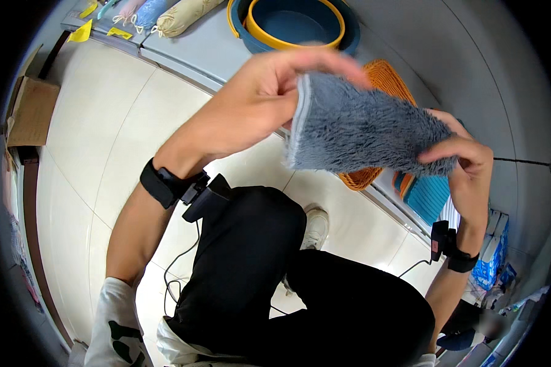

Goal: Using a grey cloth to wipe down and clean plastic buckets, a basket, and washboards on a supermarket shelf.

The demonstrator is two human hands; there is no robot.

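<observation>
Two hands stretch a shaggy grey cloth [364, 128] between them, and it would likely sag or drop toward the tiled floor [92, 134] if either pinch loosened. The left hand [260, 98] is raised, fingers closed on the stitched edge; the right hand [465, 159] pinches the far corner, wrist bent, an orange basket [389, 79] just behind the fingertips.
</observation>
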